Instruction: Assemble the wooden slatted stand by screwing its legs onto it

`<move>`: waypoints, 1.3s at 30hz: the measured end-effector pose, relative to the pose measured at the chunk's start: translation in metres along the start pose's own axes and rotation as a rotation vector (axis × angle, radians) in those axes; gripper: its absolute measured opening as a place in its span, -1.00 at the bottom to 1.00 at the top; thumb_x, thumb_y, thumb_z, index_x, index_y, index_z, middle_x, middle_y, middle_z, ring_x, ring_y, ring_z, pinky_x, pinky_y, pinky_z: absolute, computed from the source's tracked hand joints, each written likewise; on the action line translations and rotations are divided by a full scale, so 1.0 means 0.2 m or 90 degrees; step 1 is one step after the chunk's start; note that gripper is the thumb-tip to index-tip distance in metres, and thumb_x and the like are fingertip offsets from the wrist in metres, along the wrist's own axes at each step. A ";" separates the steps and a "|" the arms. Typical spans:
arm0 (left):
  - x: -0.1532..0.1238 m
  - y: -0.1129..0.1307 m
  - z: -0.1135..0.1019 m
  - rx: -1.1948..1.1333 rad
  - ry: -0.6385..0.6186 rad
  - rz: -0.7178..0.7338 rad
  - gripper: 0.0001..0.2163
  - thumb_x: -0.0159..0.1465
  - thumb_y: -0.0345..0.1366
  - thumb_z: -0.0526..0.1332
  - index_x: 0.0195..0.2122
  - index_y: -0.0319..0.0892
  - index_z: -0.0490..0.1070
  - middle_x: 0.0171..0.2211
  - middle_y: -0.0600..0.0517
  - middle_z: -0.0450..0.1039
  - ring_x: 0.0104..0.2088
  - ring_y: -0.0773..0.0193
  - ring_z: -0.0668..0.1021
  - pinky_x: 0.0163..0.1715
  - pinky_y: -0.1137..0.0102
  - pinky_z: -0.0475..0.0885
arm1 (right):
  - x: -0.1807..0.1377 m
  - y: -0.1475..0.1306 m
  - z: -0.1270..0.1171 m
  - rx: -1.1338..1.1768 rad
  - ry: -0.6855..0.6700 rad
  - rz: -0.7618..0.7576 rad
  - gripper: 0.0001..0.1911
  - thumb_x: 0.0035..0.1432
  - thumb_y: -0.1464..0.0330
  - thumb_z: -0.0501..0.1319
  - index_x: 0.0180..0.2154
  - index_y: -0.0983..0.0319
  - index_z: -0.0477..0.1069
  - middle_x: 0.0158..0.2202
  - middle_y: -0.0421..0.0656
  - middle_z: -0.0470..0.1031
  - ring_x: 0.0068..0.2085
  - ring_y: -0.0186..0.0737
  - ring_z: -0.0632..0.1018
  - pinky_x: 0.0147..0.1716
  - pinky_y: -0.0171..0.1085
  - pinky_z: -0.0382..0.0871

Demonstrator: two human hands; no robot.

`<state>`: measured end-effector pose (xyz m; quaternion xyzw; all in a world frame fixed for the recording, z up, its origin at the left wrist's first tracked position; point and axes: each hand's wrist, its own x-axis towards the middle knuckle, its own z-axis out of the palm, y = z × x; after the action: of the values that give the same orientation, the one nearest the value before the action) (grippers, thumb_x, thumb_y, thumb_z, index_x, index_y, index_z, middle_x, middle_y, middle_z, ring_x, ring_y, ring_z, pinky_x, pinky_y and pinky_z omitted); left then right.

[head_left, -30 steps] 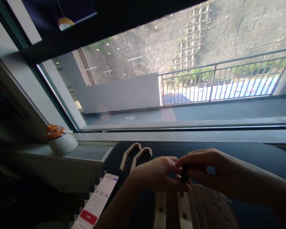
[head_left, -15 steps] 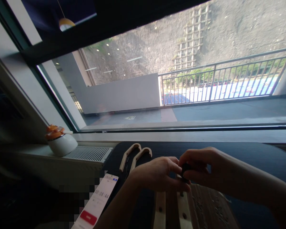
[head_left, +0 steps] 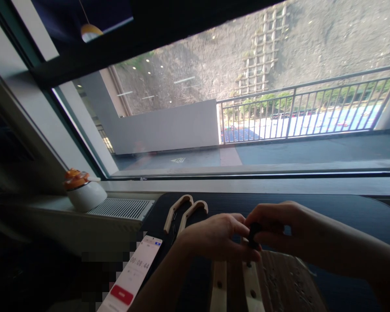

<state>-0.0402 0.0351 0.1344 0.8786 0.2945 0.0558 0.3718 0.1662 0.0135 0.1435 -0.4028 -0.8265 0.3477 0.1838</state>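
My right hand point(head_left: 279, 223) pinches a small black knob-like piece point(head_left: 255, 234) between thumb and forefinger. Its exact kind is hard to make out in the shade. The piece is at the far end of a pale wooden strip point(head_left: 254, 288) with dark holes along it. My left hand point(head_left: 217, 236) has its thumb and fingers closed around that end, close by the black piece, and they hide part of the strip. A second pale wooden strip point(head_left: 219, 286) with a hole runs beside it, partly under my left hand. To their right lies a brown wooden board point(head_left: 289, 281) with marks on its surface.
Two curved wooden pieces point(head_left: 178, 212) lie on the dark table point(head_left: 328, 216), with small dark slender items point(head_left: 173, 225) between them. A phone point(head_left: 134, 273) showing a timer rests at the left edge. A white-and-orange pot point(head_left: 84, 190) stands on the vented ledge point(head_left: 123, 210) by the window.
Both hands stay almost where they were. The right fingers shift slightly and more of the black piece shows between them.
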 end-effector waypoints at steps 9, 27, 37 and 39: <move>0.01 -0.02 0.01 -0.038 0.015 0.032 -0.82 0.19 -0.18 0.24 -0.21 -0.08 0.46 -0.10 0.16 0.38 -0.14 0.37 0.45 -0.17 0.52 0.31 | -0.01 -0.05 0.00 -0.014 0.011 -0.032 -0.74 0.19 0.26 0.12 -0.14 0.19 0.48 -0.42 -0.21 0.46 -0.40 -0.33 0.40 -0.42 -0.40 0.26; -0.01 -0.01 0.00 -0.018 -0.003 0.037 -0.80 0.21 -0.17 0.21 -0.16 -0.06 0.44 -0.04 0.16 0.32 -0.10 0.33 0.42 -0.12 0.47 0.30 | -0.02 -0.06 -0.01 -0.020 0.011 -0.026 -0.71 0.18 0.26 0.12 -0.12 0.21 0.48 -0.45 -0.20 0.44 -0.42 -0.32 0.39 -0.44 -0.39 0.26; 0.00 0.01 0.00 -0.006 -0.007 0.015 -0.76 0.19 -0.12 0.22 -0.15 -0.09 0.46 -0.01 0.10 0.30 -0.08 0.28 0.42 -0.09 0.45 0.29 | -0.02 0.00 0.00 -0.046 0.014 -0.007 -0.72 0.20 0.16 0.13 -0.25 0.22 0.47 -0.48 -0.23 0.42 -0.47 -0.39 0.34 -0.53 -0.44 0.18; 0.01 0.00 0.00 -0.008 0.001 0.046 -0.77 0.18 -0.15 0.24 -0.19 -0.14 0.47 -0.03 0.08 0.32 -0.10 0.29 0.43 -0.12 0.48 0.29 | -0.02 0.01 0.01 -0.054 0.020 -0.009 -0.73 0.19 0.16 0.14 -0.29 0.22 0.46 -0.50 -0.25 0.40 -0.50 -0.41 0.30 -0.55 -0.45 0.14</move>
<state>-0.0386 0.0354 0.1341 0.8861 0.2623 0.0717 0.3752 0.1685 0.0099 0.1416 -0.4103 -0.8402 0.3043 0.1820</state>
